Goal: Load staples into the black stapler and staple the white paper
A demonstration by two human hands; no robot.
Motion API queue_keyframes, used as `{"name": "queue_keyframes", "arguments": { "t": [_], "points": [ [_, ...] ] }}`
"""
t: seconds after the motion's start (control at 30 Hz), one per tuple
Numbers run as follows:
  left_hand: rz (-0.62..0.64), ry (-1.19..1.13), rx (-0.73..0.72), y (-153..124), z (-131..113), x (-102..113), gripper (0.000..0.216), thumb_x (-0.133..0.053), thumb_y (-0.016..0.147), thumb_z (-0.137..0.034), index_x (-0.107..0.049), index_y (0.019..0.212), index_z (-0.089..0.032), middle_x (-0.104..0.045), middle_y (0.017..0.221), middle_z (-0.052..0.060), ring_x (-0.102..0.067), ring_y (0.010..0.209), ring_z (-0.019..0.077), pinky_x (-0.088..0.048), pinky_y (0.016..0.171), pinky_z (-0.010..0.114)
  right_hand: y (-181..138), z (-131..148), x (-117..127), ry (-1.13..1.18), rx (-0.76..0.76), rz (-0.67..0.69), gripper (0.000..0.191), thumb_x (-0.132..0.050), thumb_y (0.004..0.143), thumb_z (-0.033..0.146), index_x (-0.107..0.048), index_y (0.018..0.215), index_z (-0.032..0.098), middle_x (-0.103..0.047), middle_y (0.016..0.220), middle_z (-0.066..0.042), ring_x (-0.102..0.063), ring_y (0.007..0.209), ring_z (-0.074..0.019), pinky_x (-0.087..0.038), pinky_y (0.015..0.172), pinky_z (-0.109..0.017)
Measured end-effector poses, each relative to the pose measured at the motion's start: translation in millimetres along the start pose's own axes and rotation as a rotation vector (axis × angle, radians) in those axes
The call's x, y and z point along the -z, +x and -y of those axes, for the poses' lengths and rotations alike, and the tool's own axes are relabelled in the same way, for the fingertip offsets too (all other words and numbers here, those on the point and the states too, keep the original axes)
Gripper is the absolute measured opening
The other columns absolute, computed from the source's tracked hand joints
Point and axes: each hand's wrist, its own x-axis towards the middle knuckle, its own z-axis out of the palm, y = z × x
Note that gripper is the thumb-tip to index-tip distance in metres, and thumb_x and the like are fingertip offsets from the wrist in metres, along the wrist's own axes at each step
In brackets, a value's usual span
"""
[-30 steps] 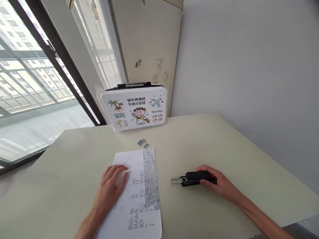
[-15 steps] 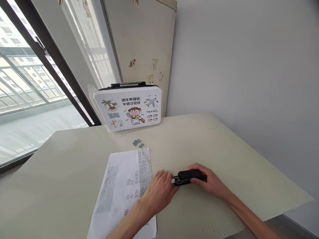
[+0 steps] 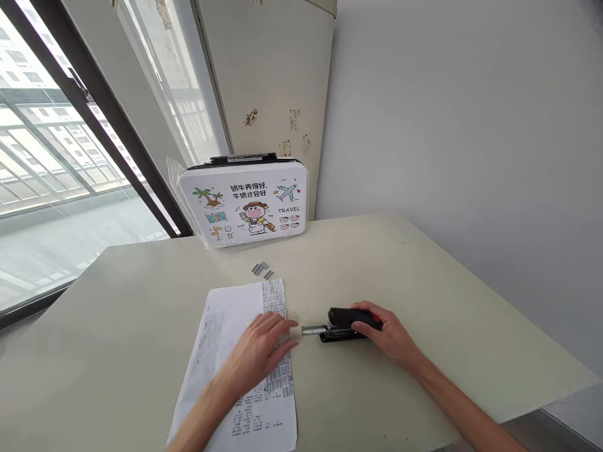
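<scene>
My right hand (image 3: 389, 336) grips a black stapler (image 3: 351, 317) with a red mark near its rear, fingers over the top and thumb along the near side. A narrow metal staple tray (image 3: 314, 330) sticks out of the stapler's front, to the left. Around the outer end of that tray, my left hand (image 3: 264, 345) pinches with thumb and fingertips, which are slightly blurred. The left hand is above a printed sheet of paper (image 3: 226, 314) that has a dense strip of marks along its right side. Several small strips of staples (image 3: 258, 269) lie beyond the paper.
A white cartoon-printed case (image 3: 245, 207) with a black handle, partly wrapped in clear plastic, stands at the back of the pale table (image 3: 367, 270). Behind it is a worn cabinet (image 3: 273, 75). A window (image 3: 70, 150) is on the left, a grey wall (image 3: 452, 125) on the right.
My left hand has moved left, away from the stapler body, and the metal tray now extends much farther out. The stapler has shifted slightly left and up in view.
</scene>
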Motion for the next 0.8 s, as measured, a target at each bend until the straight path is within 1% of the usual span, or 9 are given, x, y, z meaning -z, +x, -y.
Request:
{"name": "queue_keyframes", "arguments": {
  "t": [0.1,0.23,0.3,0.4,0.5,0.57,0.63,0.67,0.8],
  "points": [
    [-0.121,-0.022,0.184,-21.1,26.4,17.4,0.028,-0.05,0.106,-0.044,-0.068,0.118,-0.026,-0.071,0.099,0.005,-0.066,0.092,0.0223,-0.051,0.083,0.034,26.7,25.6,-27.9,0.052,0.075,-0.059,0.04,-0.072,0.087,0.059,-0.073,0.11,0.027,-0.076,0.108,-0.003,-0.069,0.097,-0.024,-0.054,0.087,-0.033],
    [-0.246,-0.027,0.452,-48.1,61.5,36.6,0.038,-0.048,0.103,-0.053,-0.069,0.095,-0.022,-0.066,0.078,0.001,-0.054,0.065,0.0169,-0.045,0.063,0.028,78.3,60.6,-84.8,0.123,0.252,-0.097,0.037,-0.075,0.084,0.054,-0.073,0.107,0.024,-0.077,0.109,-0.004,-0.071,0.101,-0.0243,-0.055,0.09,-0.034],
    [-0.299,-0.017,0.521,-55.9,71.6,40.3,0.041,-0.049,0.1,-0.056,-0.067,0.087,-0.021,-0.061,0.07,-0.001,-0.048,0.059,0.0156,-0.041,0.06,0.028,103.9,70.2,-113.2,0.14,0.28,-0.074,0.036,-0.075,0.084,0.054,-0.074,0.106,0.025,-0.078,0.108,-0.003,-0.072,0.098,-0.0234,-0.056,0.09,-0.033],
    [-0.317,-0.015,0.548,-60.3,77.2,39.7,0.041,-0.05,0.099,-0.055,-0.067,0.083,-0.022,-0.059,0.066,-0.002,-0.049,0.059,0.0156,-0.041,0.06,0.028,132.4,75.4,-144.7,0.151,0.295,-0.063,0.035,-0.075,0.084,0.054,-0.075,0.104,0.025,-0.078,0.106,-0.003,-0.071,0.096,-0.0231,-0.055,0.089,-0.034],
    [-0.344,-0.018,0.552,-60.7,79.1,36.6,0.036,-0.049,0.1,-0.053,-0.068,0.099,-0.023,-0.065,0.077,0.0,-0.055,0.064,0.0167,-0.046,0.063,0.028,144.2,76.6,-159.4,0.158,0.304,-0.064,0.036,-0.075,0.083,0.054,-0.075,0.104,0.024,-0.078,0.104,-0.003,-0.071,0.094,-0.0233,-0.056,0.087,-0.034],
    [-0.437,-0.006,0.566,-60.5,81.2,34.4,0.038,-0.051,0.1,-0.051,-0.064,0.123,-0.023,-0.072,0.1,0.004,-0.063,0.079,0.0194,-0.051,0.072,0.03,142.9,77.8,-162.5,0.161,0.308,-0.059,0.037,-0.075,0.084,0.055,-0.075,0.105,0.025,-0.079,0.104,-0.003,-0.071,0.094,-0.0233,-0.056,0.086,-0.034],
    [-0.527,-0.007,0.58,-59.8,83.8,31.2,0.051,-0.054,0.098,-0.049,-0.052,0.144,-0.025,-0.069,0.127,0.009,-0.066,0.097,0.0232,-0.054,0.081,0.034,136.3,79.8,-163.7,0.162,0.313,-0.05,0.036,-0.075,0.084,0.054,-0.075,0.105,0.025,-0.079,0.104,-0.002,-0.071,0.094,-0.0231,-0.056,0.086,-0.034],
    [-0.545,-0.017,0.587,-59.2,84.8,28.8,0.057,-0.056,0.098,-0.048,-0.048,0.149,-0.026,-0.067,0.134,0.01,-0.067,0.103,0.0247,-0.055,0.084,0.036,131.8,81.1,-164.6,0.162,0.318,-0.043,0.035,-0.075,0.084,0.053,-0.075,0.105,0.025,-0.079,0.104,-0.002,-0.072,0.094,-0.0229,-0.056,0.086,-0.034],
    [-0.478,-0.088,0.567,-55.5,84.7,14.6,0.06,-0.055,0.099,-0.045,-0.044,0.156,-0.028,-0.066,0.14,0.009,-0.069,0.113,0.0273,-0.056,0.095,0.041,114.5,85.8,-172.1,0.161,0.343,-0.03,0.032,-0.073,0.087,0.052,-0.076,0.104,0.025,-0.079,0.102,-0.002,-0.072,0.092,-0.0226,-0.056,0.084,-0.033]
  ]
}}
